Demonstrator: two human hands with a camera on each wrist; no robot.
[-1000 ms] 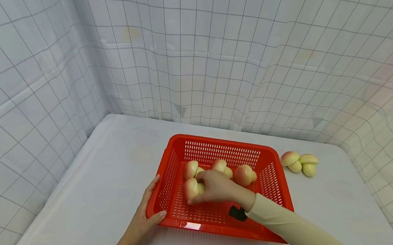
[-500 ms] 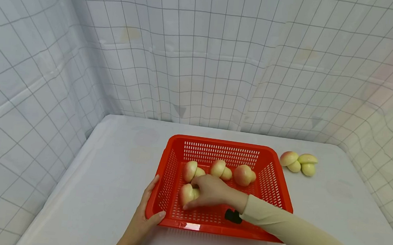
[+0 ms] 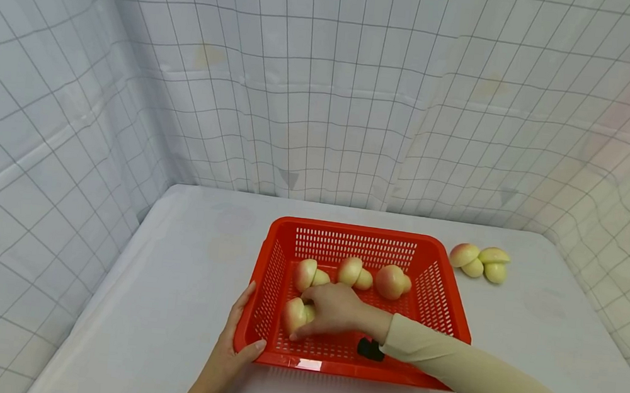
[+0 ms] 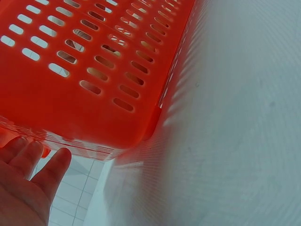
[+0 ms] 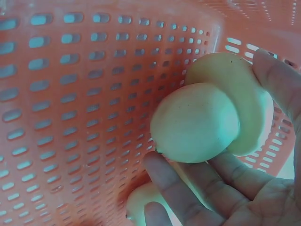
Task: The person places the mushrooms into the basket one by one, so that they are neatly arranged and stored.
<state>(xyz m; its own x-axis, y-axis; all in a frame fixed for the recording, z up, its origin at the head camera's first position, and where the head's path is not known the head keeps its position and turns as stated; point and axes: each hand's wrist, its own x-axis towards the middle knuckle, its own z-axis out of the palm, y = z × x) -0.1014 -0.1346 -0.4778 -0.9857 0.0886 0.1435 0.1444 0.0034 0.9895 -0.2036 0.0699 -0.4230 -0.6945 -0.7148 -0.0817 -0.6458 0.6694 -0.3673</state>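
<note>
Inside a red plastic basket (image 3: 352, 372), my right hand (image 3: 332, 310) holds a mushroom-shaped piece (image 3: 293, 316) with a pinkish cap and pale yellow bulb. In the right wrist view, the thumb lies on the cap of this mushroom-shaped piece (image 5: 195, 123) and the fingers are beneath it. Part of a second piece (image 5: 143, 202) shows below. My left hand (image 3: 227, 352) rests at the basket's front left corner, thumb by the front rim. The left wrist view shows straight fingers (image 4: 52, 172) against the basket's outer wall (image 4: 70, 113).
Three similar pieces lie along the back of the basket: a left one (image 3: 305, 274), a middle one (image 3: 351, 271) and a right one (image 3: 391, 282). Two more, one reddish (image 3: 464, 255) and one yellow-green (image 3: 495, 264), lie on the white-covered table (image 3: 171, 271) beyond the basket's right side.
My right hand has shifted left and slightly toward the basket's front with the mushroom-shaped piece, away from the back left piece. My left hand stays at the corner.
</note>
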